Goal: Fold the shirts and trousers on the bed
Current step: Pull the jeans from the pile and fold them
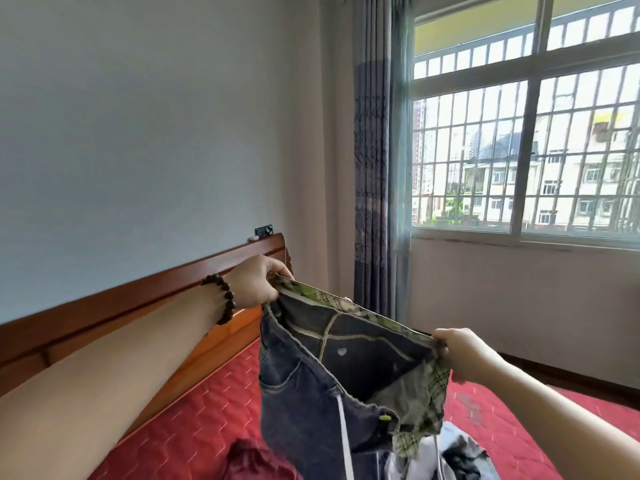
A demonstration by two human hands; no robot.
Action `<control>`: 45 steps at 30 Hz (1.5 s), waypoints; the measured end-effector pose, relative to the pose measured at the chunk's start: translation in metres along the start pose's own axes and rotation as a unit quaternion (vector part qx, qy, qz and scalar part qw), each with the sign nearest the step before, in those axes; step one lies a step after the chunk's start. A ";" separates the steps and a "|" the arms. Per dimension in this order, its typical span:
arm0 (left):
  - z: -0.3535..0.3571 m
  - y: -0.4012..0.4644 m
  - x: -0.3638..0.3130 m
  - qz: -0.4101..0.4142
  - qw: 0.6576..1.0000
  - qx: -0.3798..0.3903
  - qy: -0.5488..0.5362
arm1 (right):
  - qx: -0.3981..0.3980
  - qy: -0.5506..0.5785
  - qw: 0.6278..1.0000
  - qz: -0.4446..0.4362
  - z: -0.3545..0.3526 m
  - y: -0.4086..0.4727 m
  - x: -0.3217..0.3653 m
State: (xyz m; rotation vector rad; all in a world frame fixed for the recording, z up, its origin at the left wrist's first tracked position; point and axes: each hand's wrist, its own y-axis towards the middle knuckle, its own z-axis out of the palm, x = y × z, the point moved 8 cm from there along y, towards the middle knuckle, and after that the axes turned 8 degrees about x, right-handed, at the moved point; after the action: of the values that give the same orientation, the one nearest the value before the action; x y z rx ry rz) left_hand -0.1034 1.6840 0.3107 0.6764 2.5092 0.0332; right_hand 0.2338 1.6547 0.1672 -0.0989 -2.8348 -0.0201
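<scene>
Gripping the waistband at both ends, the left hand (254, 284) and right hand (462, 355) hold the jeans (311, 386) spread in the air; each grip is closed on denim. Below the grips, the legs hang over the bed (180, 434), beside more clothes (460, 455).

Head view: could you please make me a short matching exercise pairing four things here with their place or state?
Things:
1. jeans
2. bead bracelet
3. curtain
4. mattress

Descriptions:
A. hangs beside the window
B. red, quilted
C. held up at the waistband by left hand and right hand
D. on the left wrist

Pairs: 1-C, 2-D, 3-A, 4-B
</scene>
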 end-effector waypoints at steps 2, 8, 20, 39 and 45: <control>-0.003 -0.011 0.009 -0.011 0.999 -0.027 0.019 | -0.057 0.089 0.994 -0.014 0.000 -0.003 -0.004; 0.010 -0.034 0.052 -0.050 0.996 -0.033 0.071 | -0.161 0.329 0.931 -0.002 -0.008 -0.006 -0.006; 0.038 -0.059 0.107 -0.166 0.975 -0.079 -0.126 | -0.138 0.547 0.826 -0.005 -0.029 -0.028 0.033; 0.064 -0.090 0.107 -0.062 0.963 0.026 -0.262 | -0.160 0.475 0.864 -0.049 -0.056 -0.038 0.005; 0.074 -0.108 0.067 0.127 0.987 0.077 0.061 | -0.192 0.387 0.901 -0.037 -0.066 -0.029 -0.012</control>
State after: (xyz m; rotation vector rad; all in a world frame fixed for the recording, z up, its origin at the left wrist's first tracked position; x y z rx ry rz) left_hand -0.1653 1.6129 0.1974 1.0838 2.5429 -0.0280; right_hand 0.2633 1.6230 0.2268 -0.0501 -1.9998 -0.5171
